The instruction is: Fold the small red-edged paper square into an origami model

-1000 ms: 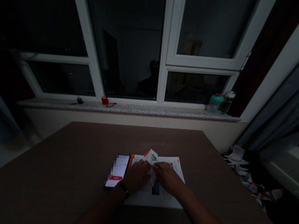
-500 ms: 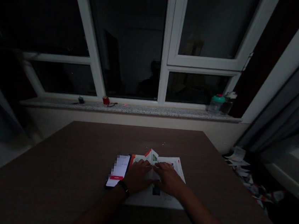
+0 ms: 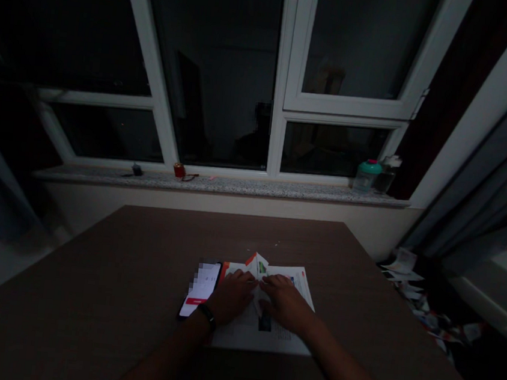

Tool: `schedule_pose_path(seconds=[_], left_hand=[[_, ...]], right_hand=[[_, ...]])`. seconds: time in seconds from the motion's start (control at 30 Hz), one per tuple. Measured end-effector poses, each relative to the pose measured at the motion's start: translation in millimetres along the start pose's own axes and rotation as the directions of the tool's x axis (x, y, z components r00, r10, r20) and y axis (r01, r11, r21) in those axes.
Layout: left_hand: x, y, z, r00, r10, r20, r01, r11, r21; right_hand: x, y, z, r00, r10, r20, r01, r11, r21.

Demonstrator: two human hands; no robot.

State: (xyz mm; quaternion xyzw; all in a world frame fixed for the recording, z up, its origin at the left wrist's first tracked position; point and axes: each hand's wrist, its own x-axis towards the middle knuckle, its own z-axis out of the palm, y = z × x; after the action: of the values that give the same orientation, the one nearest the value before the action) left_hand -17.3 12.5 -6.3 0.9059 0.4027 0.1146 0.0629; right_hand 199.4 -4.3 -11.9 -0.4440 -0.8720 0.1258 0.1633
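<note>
My left hand [image 3: 232, 297], with a dark band on the wrist, rests over a printed magazine [image 3: 297, 333] lying on the table. My right hand [image 3: 286, 301] lies opposite it on the same pages, its fingertips close to those of the left. Between them is a folded piece of printed paper [image 3: 257, 265], whose red-edged tip sticks up past the fingers. Both hands' fingertips bear on this paper, and much of it is hidden under them. A lit phone [image 3: 204, 286] lies left of the magazine, near my left wrist.
The brown table [image 3: 147, 251] ends at a wall below a stone windowsill [image 3: 245, 186]. On the sill stand a green-lidded bottle [image 3: 366, 176], a clear bottle [image 3: 387, 175] and a small red object [image 3: 179, 170]. Scattered papers [image 3: 408, 273] lie beyond the table's right edge.
My thumbs have drawn apart, uncovering more of the page between my hands. My left hand and wrist have shifted slightly left. The phone and magazine stay in place.
</note>
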Motion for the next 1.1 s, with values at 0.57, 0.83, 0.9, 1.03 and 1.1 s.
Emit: schedule_pose_path(seconds=[0.57, 0.83, 0.9, 1.03, 1.1], left_hand=[[3.1, -1.8, 0.6, 1.0, -0.02, -0.008, 0.019, 1.0, -0.024], [0.8, -4.8, -1.8, 1.0, 0.01, -0.012, -0.012, 0.993, -0.115], [1.7, -6.4, -1.4, 1.0, 0.004, -0.009, -0.005, 0.993, -0.116], [4.1, -10.4, 2.0, 1.0, -0.012, -0.001, 0.012, 0.992, -0.125], [5.3, -12.4, 4.8, 1.0, -0.015, -0.02, 0.012, 0.99, -0.139]], right_hand=[[-1.3, 2.8, -4.5, 0.996, -0.031, 0.079, 0.031, 1.0, 0.002], [-1.8, -1.0, -10.6, 0.997, -0.065, 0.039, 0.065, 0.998, 0.019], [-0.8, -1.2, -10.5, 0.997, -0.071, 0.034, 0.07, 0.997, 0.017], [1.7, 1.5, -7.4, 0.998, -0.063, 0.027, 0.063, 0.998, 0.002], [3.7, 3.2, -5.3, 0.999, -0.05, 0.008, 0.05, 0.999, -0.007]])
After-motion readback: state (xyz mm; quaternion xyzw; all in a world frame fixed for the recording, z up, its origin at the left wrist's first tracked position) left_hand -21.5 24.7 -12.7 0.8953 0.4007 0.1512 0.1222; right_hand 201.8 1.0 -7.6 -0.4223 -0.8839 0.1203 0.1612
